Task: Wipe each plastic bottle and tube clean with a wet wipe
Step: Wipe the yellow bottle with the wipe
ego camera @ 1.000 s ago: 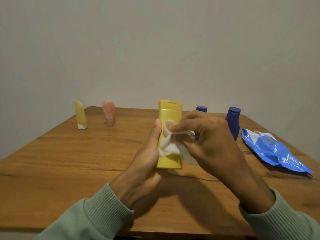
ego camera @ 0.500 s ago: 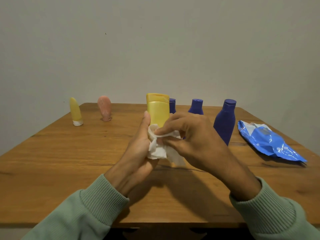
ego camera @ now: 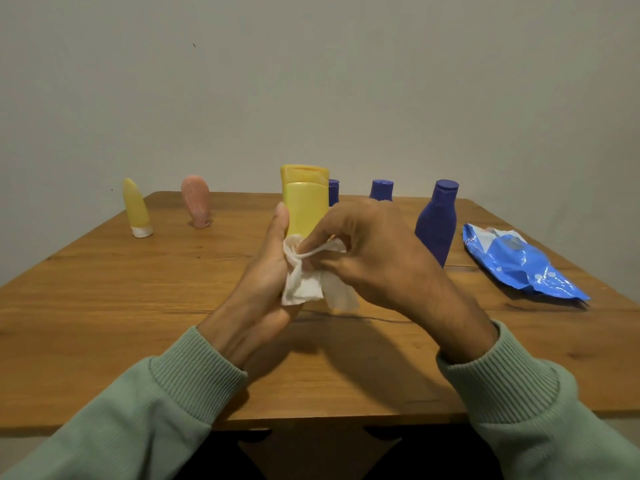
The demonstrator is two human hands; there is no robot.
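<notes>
Wiping is in hand on the yellow bottle (ego camera: 304,202), which is held upright at the middle of the desk (ego camera: 104,289) with its long axis vertical and its cap end up. Whether its base touches the wood is hidden by the hands. The left hand (ego camera: 266,275) grips the lower body from the left, with the thumb lying up along the bottle's edge and the rest of that hand behind it. The right hand (ego camera: 377,258) comes in from the right, its fingers (ego camera: 323,233) curled and pinched on a crumpled white wet wipe (ego camera: 304,282). They press the wipe against the lower front of the bottle, and a loose corner hangs below. The bare upper body and cap lie straight above those fingers along the bottle's length, so the next stroke probably runs upward while the left hand steadies or turns the bottle. A large dark blue bottle (ego camera: 435,223) stands just right of the right hand, and two smaller blue bottles (ego camera: 381,190) stand behind. A yellow tube (ego camera: 135,209) and a pink tube (ego camera: 196,202) stand on their caps well apart at far left. A blue wipes pack (ego camera: 519,268) lies at the right.
</notes>
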